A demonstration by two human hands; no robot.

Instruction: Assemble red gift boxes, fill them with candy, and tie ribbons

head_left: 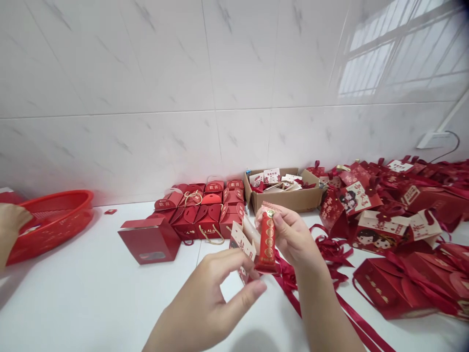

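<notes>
My right hand (291,234) pinches a long, red-wrapped sweet (268,244) with gold lettering, holding it upright between thumb and fingers. Behind that, a pale packet (252,230) shows partly; what it rests in is hard to make out. Just left is a small gift box (242,244) with a white, red-printed panel, partly covered by my fingers. My left hand (216,288) reaches in from below, thumb and index finger apart, fingertips by the box's lower edge. Whether they touch it is unclear. Dark red ribbons (289,281) lie under my right wrist.
Red gift boxes (196,220) stand in rows against the tiled wall, beside a larger red box (150,242). A cardboard carton (293,200) holds printed cards. Ribboned boxes (388,234) pile up at right. Far left, a beige sleeve (12,225) overlaps a red plastic basket (66,225).
</notes>
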